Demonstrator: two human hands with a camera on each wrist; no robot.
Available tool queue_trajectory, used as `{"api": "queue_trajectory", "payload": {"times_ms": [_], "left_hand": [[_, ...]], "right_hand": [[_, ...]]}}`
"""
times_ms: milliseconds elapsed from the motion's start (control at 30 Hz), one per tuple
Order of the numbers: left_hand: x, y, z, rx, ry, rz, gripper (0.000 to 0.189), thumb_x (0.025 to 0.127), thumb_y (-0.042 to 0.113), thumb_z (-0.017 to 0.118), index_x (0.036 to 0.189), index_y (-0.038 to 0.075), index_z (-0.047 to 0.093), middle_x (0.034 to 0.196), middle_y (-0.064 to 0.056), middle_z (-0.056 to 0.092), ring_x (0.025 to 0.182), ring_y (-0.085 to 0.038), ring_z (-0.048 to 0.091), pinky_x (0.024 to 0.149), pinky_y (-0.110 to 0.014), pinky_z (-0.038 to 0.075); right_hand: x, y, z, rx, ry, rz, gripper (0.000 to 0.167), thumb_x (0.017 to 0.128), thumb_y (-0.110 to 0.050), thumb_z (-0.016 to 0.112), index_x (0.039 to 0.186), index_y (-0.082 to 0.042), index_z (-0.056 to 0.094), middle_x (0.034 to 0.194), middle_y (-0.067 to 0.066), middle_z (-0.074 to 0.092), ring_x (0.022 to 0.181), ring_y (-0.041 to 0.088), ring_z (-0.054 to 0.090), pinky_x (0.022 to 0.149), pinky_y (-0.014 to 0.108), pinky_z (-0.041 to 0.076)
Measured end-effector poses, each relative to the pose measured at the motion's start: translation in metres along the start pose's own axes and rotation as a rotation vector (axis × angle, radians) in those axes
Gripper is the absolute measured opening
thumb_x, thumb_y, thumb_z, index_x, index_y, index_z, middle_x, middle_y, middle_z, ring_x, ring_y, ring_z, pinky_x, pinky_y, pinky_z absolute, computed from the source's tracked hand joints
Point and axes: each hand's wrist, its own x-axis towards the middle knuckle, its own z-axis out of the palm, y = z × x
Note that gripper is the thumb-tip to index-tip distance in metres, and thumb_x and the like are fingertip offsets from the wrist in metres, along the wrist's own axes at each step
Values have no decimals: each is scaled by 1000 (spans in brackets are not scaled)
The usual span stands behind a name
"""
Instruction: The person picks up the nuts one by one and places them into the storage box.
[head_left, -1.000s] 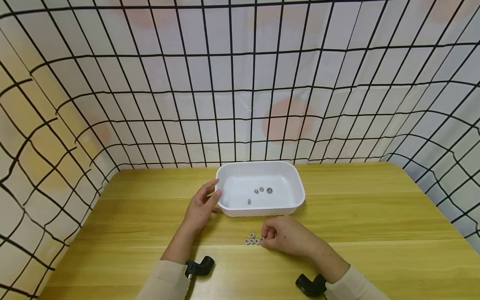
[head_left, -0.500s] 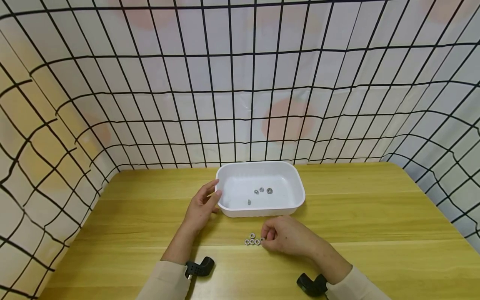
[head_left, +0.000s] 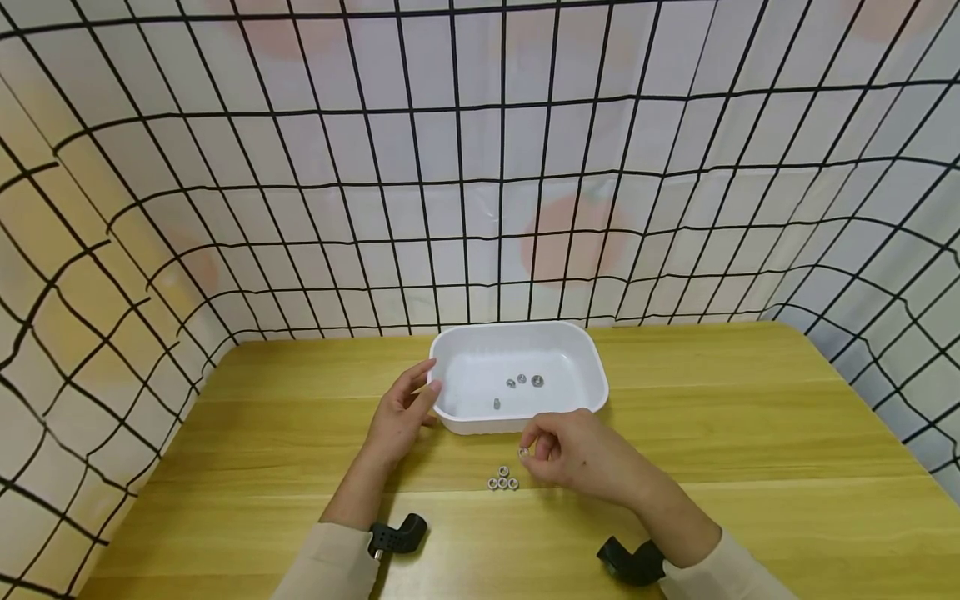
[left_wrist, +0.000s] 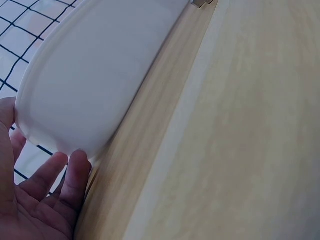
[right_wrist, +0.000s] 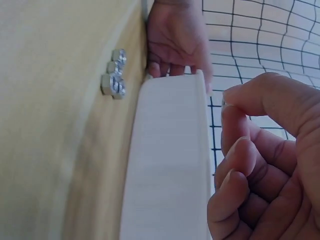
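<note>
Metal nut point(head_left: 523, 452) pinched between thumb and finger, the right hand point(head_left: 581, 457) hovers just beside the white tray point(head_left: 480, 426); the left hand point(head_left: 396, 422), loosely curved, touches the tray's left end. Four nuts point(head_left: 537, 381) lie inside; four more nuts point(head_left: 503, 482) sit on the counter point(head_left: 720, 442), so I'd judge the job near halfway.

No readable text, labels, numbers, signs

Black netting point(head_left: 461, 181) rises behind and either side of the wood-grained table point(head_left: 750, 400), light point(head_left: 465, 554) gleaming off its near part; pale backdrop point(head_left: 480, 142) beyond, blotched orange, yellow at left!
</note>
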Motion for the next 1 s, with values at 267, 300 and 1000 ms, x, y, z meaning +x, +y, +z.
{"api": "queue_trajectory", "payload": {"times_ms": [267, 300, 1000], "left_hand": [[0, 0, -1, 2, 0, 6, 47, 102, 35, 63, 147, 26, 54, 150, -16, 53, 120, -34, 62, 75, -28, 58], [0, 0, -1, 3, 0, 7, 47, 102, 34, 63, 147, 26, 54, 150, -16, 53, 120, -34, 62, 75, -28, 58], [0, 0, -1, 4, -5, 3, 48, 102, 34, 63, 148, 25, 53, 152, -16, 51, 123, -35, 61, 78, -30, 59]], "right_hand": [[4, -4, -14, -27, 34, 26, 9, 88, -17, 78, 87, -18, 69, 69, -10, 61, 62, 6, 55, 58, 21, 49], [5, -4, -16, -35, 36, 30, 9, 88, -17, 78, 88, -18, 69, 69, -10, 61, 62, 7, 55, 58, 21, 49], [40, 8, -35, -128, 81, 39, 6, 90, -19, 74, 90, -16, 70, 70, -5, 59, 60, 10, 53, 58, 24, 45]]}}
